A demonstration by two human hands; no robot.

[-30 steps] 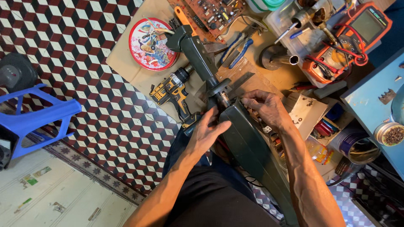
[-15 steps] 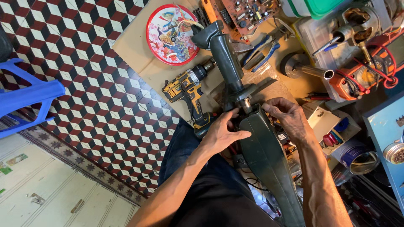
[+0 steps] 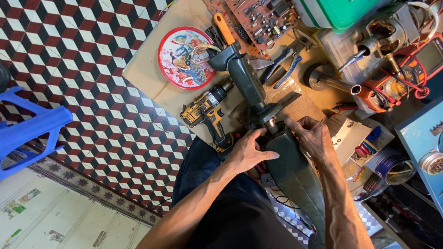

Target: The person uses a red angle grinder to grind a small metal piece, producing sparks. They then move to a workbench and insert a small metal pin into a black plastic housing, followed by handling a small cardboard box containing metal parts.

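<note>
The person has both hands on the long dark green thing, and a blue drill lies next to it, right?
Not quite. Both the left hand and the right hand rest on the long dark green thing, but the head view shows the drill is yellow and black, not blue.

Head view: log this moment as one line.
left hand: on dark green housing | right hand: at its joint | cordless drill: beside, untouched

Single head view, looking steeply down from close above the cardboard-covered desk (image 3: 152, 78); tiled floor left of it, forearms entering from the bottom edge.
</note>
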